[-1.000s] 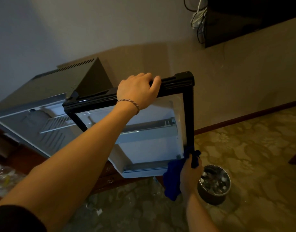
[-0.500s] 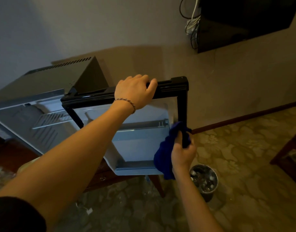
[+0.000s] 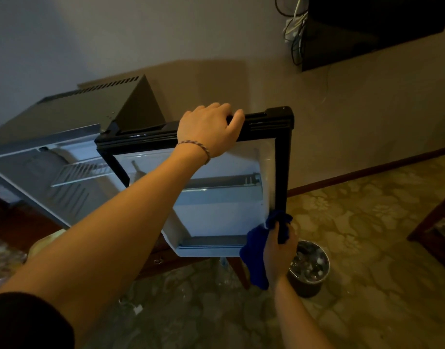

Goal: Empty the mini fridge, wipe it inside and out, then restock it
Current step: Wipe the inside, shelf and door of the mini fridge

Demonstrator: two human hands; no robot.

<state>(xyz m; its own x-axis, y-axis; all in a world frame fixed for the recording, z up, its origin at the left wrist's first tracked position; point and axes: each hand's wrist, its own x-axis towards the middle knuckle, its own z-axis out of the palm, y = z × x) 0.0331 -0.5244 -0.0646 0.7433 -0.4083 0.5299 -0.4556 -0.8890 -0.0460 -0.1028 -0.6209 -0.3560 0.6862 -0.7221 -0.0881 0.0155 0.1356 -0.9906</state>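
Dim room, patterned carpet [image 3: 367, 222] underfoot. On a wooden tabletop [image 3: 27, 227] sits the mini fridge [image 3: 73, 117], its door [image 3: 216, 205] swung open. Of the hands, the left hand [image 3: 209, 129] curls over the door's top edge; the right hand [image 3: 276, 250] pinches a blue cloth [image 3: 254, 260] round its lower outer edge. Leaning hard could strain the hinge or tip the fridge; the cloth could drop into the bucket [image 3: 309, 270] just below.

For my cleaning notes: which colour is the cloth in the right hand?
The cloth is dark blue, seen in the head view.
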